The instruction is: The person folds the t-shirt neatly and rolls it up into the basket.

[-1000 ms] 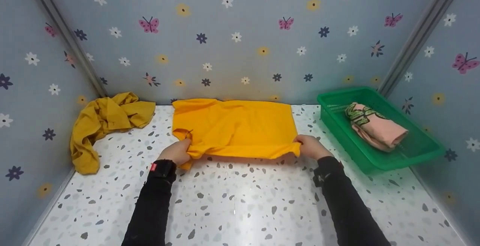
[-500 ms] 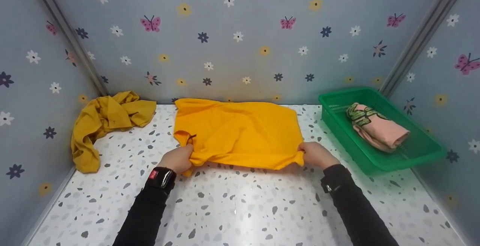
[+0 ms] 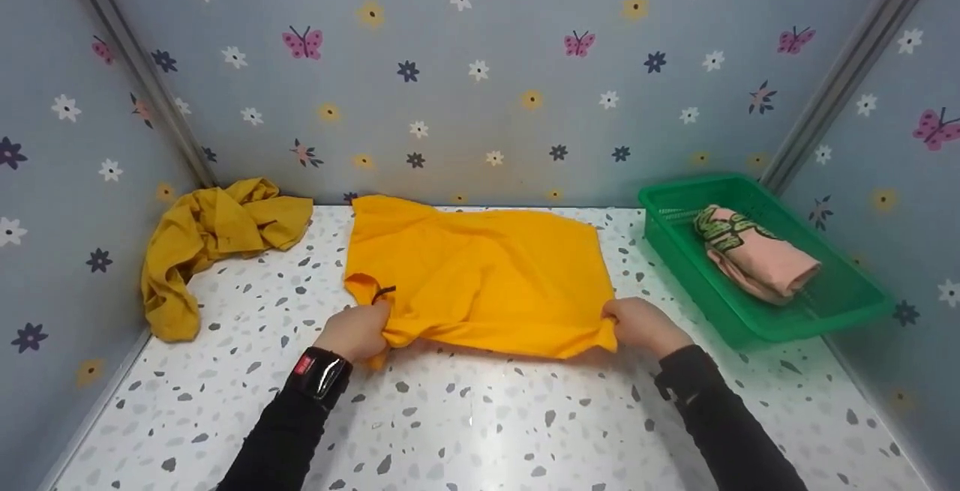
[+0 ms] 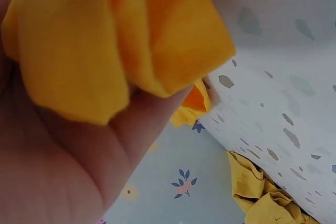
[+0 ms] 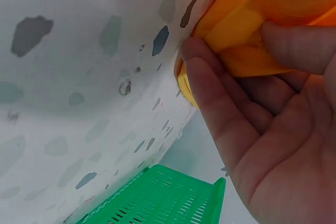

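A bright orange-yellow garment (image 3: 487, 273) lies spread across the speckled table in the head view, creased in its middle. My left hand (image 3: 354, 332) grips its near left corner, where a small dark strip (image 3: 383, 293) shows against the fabric. At the near right corner, my right hand (image 3: 646, 324) pinches the edge. In the left wrist view, a folded bunch of the garment (image 4: 73, 45) sits in the curled left hand. Thumb and fingers (image 5: 220, 103) of the right hand hold a fold of the fabric (image 5: 247, 40) in the right wrist view.
A crumpled mustard-coloured cloth (image 3: 217, 244) lies at the left wall. On the right stands a green plastic basket (image 3: 690, 281) with a rolled pink garment (image 3: 761, 255) with a green print inside. Flowered walls (image 3: 480, 41) enclose the speckled table (image 3: 480, 423) at the back and sides.
Both hands have drawn the near edge of the orange-yellow garment toward the person, the right hand also moving slightly right. The garment's far edge has come away from the back wall toward its right end.
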Demonstrator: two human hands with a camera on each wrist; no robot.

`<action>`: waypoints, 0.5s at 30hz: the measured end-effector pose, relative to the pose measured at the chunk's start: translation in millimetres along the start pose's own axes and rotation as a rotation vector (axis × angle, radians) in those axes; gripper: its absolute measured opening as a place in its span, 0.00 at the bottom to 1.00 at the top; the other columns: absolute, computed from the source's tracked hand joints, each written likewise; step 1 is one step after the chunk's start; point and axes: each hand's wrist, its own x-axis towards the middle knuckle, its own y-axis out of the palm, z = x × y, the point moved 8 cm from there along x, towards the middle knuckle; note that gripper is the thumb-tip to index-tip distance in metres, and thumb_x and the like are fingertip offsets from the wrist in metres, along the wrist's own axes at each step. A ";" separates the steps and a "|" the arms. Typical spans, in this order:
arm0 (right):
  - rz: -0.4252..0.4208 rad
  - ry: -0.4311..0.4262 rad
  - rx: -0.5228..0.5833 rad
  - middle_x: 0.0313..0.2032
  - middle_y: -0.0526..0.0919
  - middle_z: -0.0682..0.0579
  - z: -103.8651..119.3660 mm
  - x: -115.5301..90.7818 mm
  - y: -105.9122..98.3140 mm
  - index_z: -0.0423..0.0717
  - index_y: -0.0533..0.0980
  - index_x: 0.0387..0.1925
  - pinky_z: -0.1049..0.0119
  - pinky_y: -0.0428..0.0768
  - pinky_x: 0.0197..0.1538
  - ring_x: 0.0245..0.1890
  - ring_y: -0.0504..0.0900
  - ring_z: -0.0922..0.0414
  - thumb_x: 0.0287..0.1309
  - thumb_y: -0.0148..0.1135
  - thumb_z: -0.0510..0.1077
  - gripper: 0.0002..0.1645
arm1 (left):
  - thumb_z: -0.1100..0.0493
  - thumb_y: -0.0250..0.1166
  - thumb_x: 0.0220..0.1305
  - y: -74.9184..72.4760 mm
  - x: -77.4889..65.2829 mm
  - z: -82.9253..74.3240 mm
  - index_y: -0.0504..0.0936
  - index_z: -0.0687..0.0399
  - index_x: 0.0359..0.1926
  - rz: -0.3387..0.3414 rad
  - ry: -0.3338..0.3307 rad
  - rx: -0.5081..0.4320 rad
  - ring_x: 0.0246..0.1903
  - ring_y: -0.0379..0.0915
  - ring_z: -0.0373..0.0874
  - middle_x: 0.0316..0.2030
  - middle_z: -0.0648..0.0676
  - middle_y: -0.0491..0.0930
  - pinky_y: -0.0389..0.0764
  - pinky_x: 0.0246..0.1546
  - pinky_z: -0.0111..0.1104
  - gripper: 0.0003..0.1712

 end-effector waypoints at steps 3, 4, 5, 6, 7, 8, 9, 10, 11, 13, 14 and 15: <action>-0.008 -0.014 -0.015 0.25 0.75 0.53 0.0 -3.9 2.0 0.45 0.77 0.29 0.57 0.73 0.39 0.28 0.72 0.54 0.48 0.58 0.33 0.06 | 0.63 0.62 0.50 2.4 -1.3 1.4 0.72 0.57 0.46 0.016 -0.015 -0.006 0.27 0.70 0.51 0.29 0.56 0.74 0.71 0.30 0.45 0.19; -0.008 -0.010 -0.017 0.25 0.75 0.54 -0.3 -5.2 2.7 0.46 0.77 0.30 0.57 0.73 0.40 0.28 0.72 0.54 0.49 0.58 0.34 0.06 | 0.63 0.62 0.50 2.8 -1.8 1.7 0.72 0.57 0.47 0.017 -0.017 -0.007 0.27 0.70 0.51 0.30 0.56 0.74 0.72 0.31 0.45 0.20; -0.006 -0.005 -0.014 0.25 0.76 0.54 -0.5 -6.5 3.3 0.46 0.77 0.31 0.57 0.73 0.40 0.28 0.72 0.54 0.50 0.58 0.35 0.05 | 0.63 0.62 0.50 3.2 -2.2 2.1 0.72 0.58 0.48 0.019 -0.017 -0.005 0.28 0.70 0.51 0.30 0.56 0.75 0.72 0.31 0.45 0.21; -0.003 0.001 -0.011 0.26 0.76 0.54 -0.5 -7.7 3.8 0.46 0.77 0.31 0.57 0.73 0.41 0.28 0.72 0.54 0.51 0.58 0.36 0.05 | 0.63 0.62 0.50 3.4 -2.7 2.4 0.72 0.58 0.49 0.022 -0.019 -0.004 0.28 0.70 0.51 0.31 0.57 0.75 0.72 0.31 0.46 0.22; 0.001 0.011 -0.006 0.26 0.76 0.55 -0.8 -8.9 4.3 0.47 0.77 0.31 0.57 0.73 0.41 0.28 0.72 0.54 0.52 0.59 0.37 0.04 | 0.63 0.62 0.50 3.5 -3.4 2.9 0.72 0.58 0.50 0.026 -0.022 -0.002 0.28 0.71 0.51 0.31 0.57 0.75 0.73 0.32 0.46 0.23; 0.005 0.023 0.002 0.26 0.76 0.55 -0.9 -10.4 4.4 0.48 0.77 0.31 0.57 0.73 0.41 0.28 0.72 0.54 0.52 0.60 0.39 0.03 | 0.63 0.62 0.50 3.5 -4.1 2.9 0.71 0.58 0.51 0.029 -0.021 -0.003 0.29 0.71 0.51 0.32 0.57 0.76 0.73 0.32 0.46 0.24; 0.007 0.037 0.014 0.26 0.76 0.56 -1.4 -11.6 4.5 0.49 0.77 0.31 0.57 0.73 0.41 0.28 0.72 0.54 0.52 0.60 0.40 0.03 | 0.63 0.62 0.50 3.5 -4.7 2.9 0.71 0.58 0.51 0.033 -0.019 -0.005 0.29 0.71 0.51 0.33 0.57 0.76 0.73 0.32 0.47 0.24; 0.008 0.044 0.019 0.26 0.76 0.56 -1.4 -12.7 4.6 0.49 0.77 0.31 0.58 0.73 0.41 0.28 0.72 0.55 0.52 0.61 0.41 0.03 | 0.63 0.62 0.50 3.3 -5.6 2.8 0.71 0.59 0.51 0.037 -0.018 -0.009 0.30 0.71 0.51 0.33 0.58 0.76 0.73 0.33 0.47 0.24; 0.007 0.046 0.024 0.26 0.76 0.57 -1.1 -13.8 4.7 0.50 0.77 0.31 0.57 0.73 0.41 0.28 0.72 0.55 0.52 0.62 0.42 0.03 | 0.63 0.62 0.51 3.5 -6.5 2.9 0.71 0.58 0.51 0.044 -0.019 -0.013 0.30 0.72 0.51 0.33 0.58 0.76 0.73 0.34 0.47 0.23; 0.005 0.054 0.026 0.26 0.76 0.58 -1.6 -15.6 5.3 0.51 0.77 0.31 0.58 0.72 0.41 0.28 0.71 0.56 0.51 0.62 0.43 0.03 | 0.63 0.62 0.51 3.7 -8.4 3.0 0.72 0.58 0.50 0.054 -0.019 -0.029 0.31 0.72 0.51 0.34 0.57 0.76 0.73 0.35 0.47 0.22; 0.003 0.051 0.024 0.25 0.76 0.58 -1.6 -16.4 5.4 0.52 0.78 0.30 0.58 0.73 0.41 0.28 0.72 0.56 0.50 0.63 0.43 0.03 | 0.64 0.63 0.51 4.2 -8.9 3.2 0.72 0.57 0.48 0.058 -0.017 -0.041 0.32 0.71 0.50 0.34 0.56 0.76 0.73 0.36 0.46 0.21; 0.001 0.046 0.022 0.25 0.76 0.59 -1.7 -17.0 5.8 0.53 0.78 0.30 0.59 0.73 0.41 0.28 0.72 0.56 0.50 0.63 0.43 0.03 | 0.64 0.63 0.50 4.8 -9.7 3.5 0.73 0.56 0.46 0.063 -0.019 -0.053 0.32 0.71 0.50 0.33 0.56 0.76 0.73 0.36 0.45 0.19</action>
